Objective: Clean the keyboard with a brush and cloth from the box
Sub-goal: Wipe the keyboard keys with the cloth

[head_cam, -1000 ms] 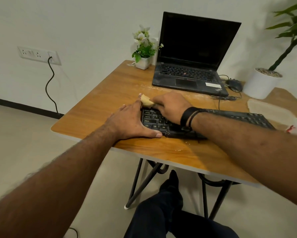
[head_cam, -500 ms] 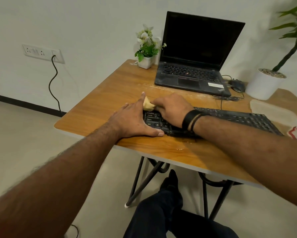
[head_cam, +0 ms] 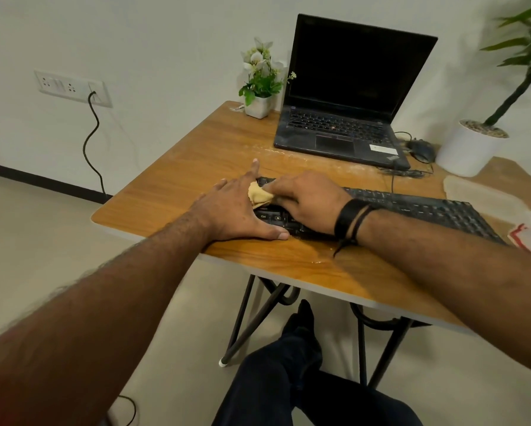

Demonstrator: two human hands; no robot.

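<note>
Now my right hand (head_cam: pixel 307 201) has slid its bunched yellow cloth (head_cam: pixel 259 195), fingers curled round it, a little up the keyboard (head_cam: pixel 424 207) at the table's (head_cam: pixel 178 179) near edge, while my flat left hand (head_cam: pixel 236 212) still steadies its end, so wiping continues.

Left side of the table (head_cam: pixel 178 179) is open wood, plenty of room to slide a hand in. Behind the keyboard (head_cam: pixel 427 207) there's only a thin strip before the laptop (head_cam: pixel 344 130). Flower pot (head_cam: pixel 258 107) blocks the back corner, and mouse (head_cam: pixel 422 149), cable and big planter (head_cam: pixel 467 149) crowd the right.
</note>
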